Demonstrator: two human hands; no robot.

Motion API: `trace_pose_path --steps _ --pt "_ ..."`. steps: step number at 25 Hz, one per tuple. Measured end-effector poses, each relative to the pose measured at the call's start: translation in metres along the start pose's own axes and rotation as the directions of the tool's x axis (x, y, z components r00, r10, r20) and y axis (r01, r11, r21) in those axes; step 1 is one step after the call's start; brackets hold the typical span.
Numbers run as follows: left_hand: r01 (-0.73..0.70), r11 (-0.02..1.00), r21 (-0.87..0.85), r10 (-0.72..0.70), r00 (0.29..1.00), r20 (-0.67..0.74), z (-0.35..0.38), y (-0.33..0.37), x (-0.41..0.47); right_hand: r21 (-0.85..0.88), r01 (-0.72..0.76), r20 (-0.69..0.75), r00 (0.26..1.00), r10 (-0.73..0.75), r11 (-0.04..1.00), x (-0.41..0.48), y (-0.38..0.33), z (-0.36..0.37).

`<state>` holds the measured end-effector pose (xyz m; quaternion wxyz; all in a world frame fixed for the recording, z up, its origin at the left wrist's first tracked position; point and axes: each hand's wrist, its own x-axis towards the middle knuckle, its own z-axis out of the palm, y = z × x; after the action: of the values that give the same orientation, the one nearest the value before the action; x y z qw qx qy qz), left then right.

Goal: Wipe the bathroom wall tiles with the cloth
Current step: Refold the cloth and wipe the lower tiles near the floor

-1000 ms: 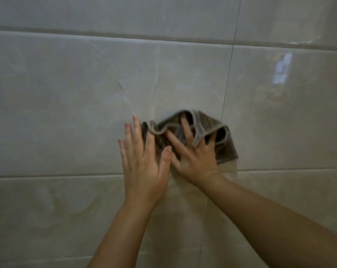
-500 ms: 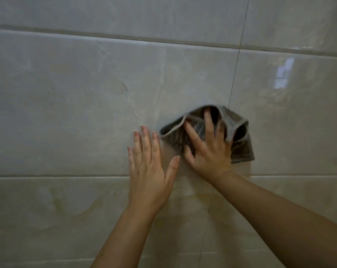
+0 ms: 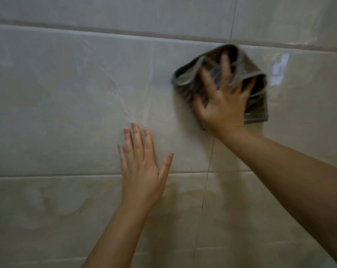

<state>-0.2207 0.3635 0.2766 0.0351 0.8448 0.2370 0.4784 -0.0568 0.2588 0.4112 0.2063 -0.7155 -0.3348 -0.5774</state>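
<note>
The bunched grey cloth [image 3: 257, 107] sits high on the wall tiles [image 3: 57, 97], its top fold at the horizontal grout line [image 3: 125, 32]. Your right hand [image 3: 224, 107] presses it with splayed, fairly straight fingers and does not clutch it. Weight the palm evenly so the whole pad meets the glaze, and overlap your strokes. Your left hand [image 3: 142, 171] lies flat on the tile below-left, holding nothing. Use it as your brace.

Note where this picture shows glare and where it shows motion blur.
Head view: glare, a bright reflection, sits on the tile right of the cloth; the right hand and cloth are smeared by motion; the left hand looks sharper.
</note>
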Motion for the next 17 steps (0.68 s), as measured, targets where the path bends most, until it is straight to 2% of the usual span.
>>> trace_pose_path --steps 2,3,6,8,10,12,13,15,17 --pt "-0.005 1.0 0.0 0.005 1.0 0.013 -0.002 -0.003 -0.001 0.044 -0.199 0.012 0.98 0.198 0.979 -0.016 0.014 0.0" --pt "-0.006 1.0 0.002 0.006 1.0 0.011 -0.002 -0.005 -0.002 0.039 -0.244 0.016 0.97 0.243 0.969 -0.032 0.013 0.001" --pt "-0.005 1.0 0.007 0.006 0.999 -0.034 0.0 -0.003 -0.005 -0.01 -0.117 0.119 0.986 0.117 0.993 -0.092 -0.01 0.007" --pt "-0.004 1.0 0.009 0.005 0.998 -0.058 0.003 0.002 -0.003 0.045 -0.032 0.107 0.994 0.027 0.998 -0.077 -0.012 0.004" --pt "-0.002 1.0 0.013 0.003 0.998 -0.06 0.006 0.009 -0.001 0.067 -0.136 0.038 0.99 0.133 0.989 -0.029 0.002 -0.004" --pt "-0.016 1.0 0.006 0.017 0.998 -0.069 0.009 0.015 0.001 0.006 -0.311 0.026 0.95 0.311 0.95 0.004 0.036 -0.009" --pt "-0.023 1.0 0.004 0.023 0.997 -0.076 0.01 0.017 0.002 -0.018 -0.348 0.02 0.937 0.348 0.937 0.005 0.055 -0.008" --pt "-0.042 0.999 0.013 0.043 0.996 -0.083 0.012 0.022 0.002 -0.057 -0.353 0.008 0.935 0.354 0.934 -0.027 0.08 0.001" --pt "-0.08 0.996 0.028 0.081 0.994 -0.071 0.015 0.03 0.0 -0.075 -0.312 0.034 0.949 0.315 0.947 -0.086 0.076 0.012"
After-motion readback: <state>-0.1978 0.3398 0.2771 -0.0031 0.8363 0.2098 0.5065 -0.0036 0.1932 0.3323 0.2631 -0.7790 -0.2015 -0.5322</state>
